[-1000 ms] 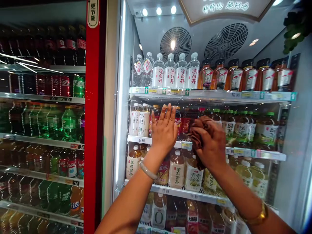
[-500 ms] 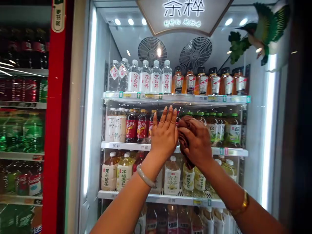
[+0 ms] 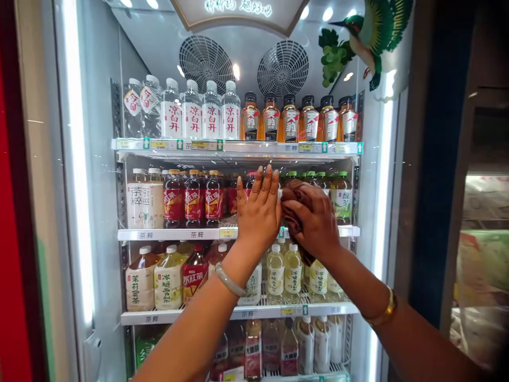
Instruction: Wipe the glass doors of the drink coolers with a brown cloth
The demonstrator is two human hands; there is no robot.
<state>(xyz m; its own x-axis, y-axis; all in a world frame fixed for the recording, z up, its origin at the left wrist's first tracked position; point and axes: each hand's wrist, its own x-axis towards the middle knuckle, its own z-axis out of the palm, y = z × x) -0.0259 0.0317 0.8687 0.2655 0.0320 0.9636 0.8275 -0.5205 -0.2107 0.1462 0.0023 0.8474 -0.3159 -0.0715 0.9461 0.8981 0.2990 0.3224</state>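
My left hand (image 3: 258, 212), with a pale bangle at the wrist, is flat with fingers pointing up against the glass front of a lit drinks cooler. Just right of it, my right hand (image 3: 318, 217), wearing a gold bracelet, is closed around a dark brown cloth (image 3: 296, 212) bunched against the glass. The cloth hangs below the palm. Behind the hands, the second shelf (image 3: 167, 234) carries red-labelled bottles (image 3: 193, 199) and green-capped bottles (image 3: 342, 199), partly hidden by my fingers.
Clear water bottles (image 3: 191, 111) and amber bottles (image 3: 289, 119) line the top shelf (image 3: 254, 148). Large bottles (image 3: 170, 278) stand on a lower shelf. A bird decoration (image 3: 368, 48) is at the upper right. Bright light strips (image 3: 77, 159) run down both sides.
The view has shifted right and the cooler's contents appear further left. My hands keep about the same place in view, now over a part of the cooler further right. The cloth remains held.
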